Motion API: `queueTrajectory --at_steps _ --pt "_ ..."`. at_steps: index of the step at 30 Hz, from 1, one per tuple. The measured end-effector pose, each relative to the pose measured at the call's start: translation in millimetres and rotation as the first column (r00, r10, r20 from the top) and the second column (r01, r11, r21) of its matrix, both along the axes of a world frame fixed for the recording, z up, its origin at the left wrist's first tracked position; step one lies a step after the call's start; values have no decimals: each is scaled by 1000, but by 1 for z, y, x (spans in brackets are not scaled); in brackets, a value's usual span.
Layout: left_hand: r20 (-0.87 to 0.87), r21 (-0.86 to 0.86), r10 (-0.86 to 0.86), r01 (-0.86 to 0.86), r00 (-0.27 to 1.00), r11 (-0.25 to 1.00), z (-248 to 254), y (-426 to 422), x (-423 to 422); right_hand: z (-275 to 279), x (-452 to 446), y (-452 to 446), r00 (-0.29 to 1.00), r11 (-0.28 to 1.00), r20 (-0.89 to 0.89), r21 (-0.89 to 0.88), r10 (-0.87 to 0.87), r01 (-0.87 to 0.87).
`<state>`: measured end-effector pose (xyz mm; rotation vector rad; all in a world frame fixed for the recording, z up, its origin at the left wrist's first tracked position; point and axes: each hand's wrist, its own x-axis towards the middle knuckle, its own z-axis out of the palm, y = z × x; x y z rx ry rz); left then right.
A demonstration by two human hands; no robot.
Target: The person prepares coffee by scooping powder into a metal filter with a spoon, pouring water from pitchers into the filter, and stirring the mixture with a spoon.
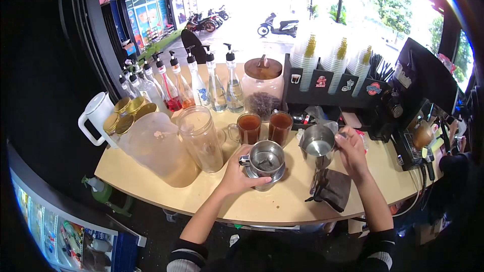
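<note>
My left hand (233, 175) is closed around a small metal coffee drip filter (267, 157) with a side handle and a wide flange under it. Its open top shows a shiny inside with something dark at the bottom. What supports the filter is mostly hidden. To the right, my right hand (354, 153) grips the handle side of a steel pitcher (318, 150), its mouth facing up. A dark folded cloth (333, 190) lies just below the pitcher. Two glass mugs, the left mug (248, 128) and the right mug (280, 127), stand behind the filter with reddish-brown drink inside.
On the left stand a clear plastic jar (201, 141), a large cloudy container (161, 148) and a white jug (96, 116). Several pump bottles (216, 88) line the back beside a wooden-lidded jar (263, 88). A black cup rack (333, 88) and an espresso machine (416, 138) are right.
</note>
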<state>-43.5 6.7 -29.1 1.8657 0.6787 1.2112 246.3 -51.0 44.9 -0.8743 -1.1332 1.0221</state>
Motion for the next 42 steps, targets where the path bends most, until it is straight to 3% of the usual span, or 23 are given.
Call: queueTrajectory --at_steps 6,8,10,13,18,24,31,33,36,42 --pt "-130 147 67 -48 989 988 25 0 -7 23 -5 13 1000 996 9 91 0 0" --pt "-138 162 64 -41 988 986 36 0 -6 32 -9 14 998 998 54 59 -14 11" --pt "-235 289 134 -63 963 955 43 1 -8 35 -14 18 984 985 168 171 -50 21" --pt "-286 355 174 -65 942 933 51 0 -9 46 -23 17 983 986 181 167 -27 -4" --pt "-305 347 176 -63 936 936 53 3 -9 50 -31 18 977 990 213 142 -9 -22" --pt "-306 351 188 -73 933 933 57 1 -7 55 -38 22 924 984 382 169 -20 -49" --pt "-284 320 184 -88 941 943 52 2 -8 58 -45 25 928 991 371 111 26 -72" --pt "-282 311 174 -82 943 947 51 2 -8 54 -40 31 868 983 493 178 -54 -40" --pt "-286 298 168 -79 944 951 50 3 -9 57 -48 31 906 987 423 152 -26 -42" --pt "-225 259 143 -82 964 962 38 6 -9 60 -52 39 894 983 446 177 -33 -52"
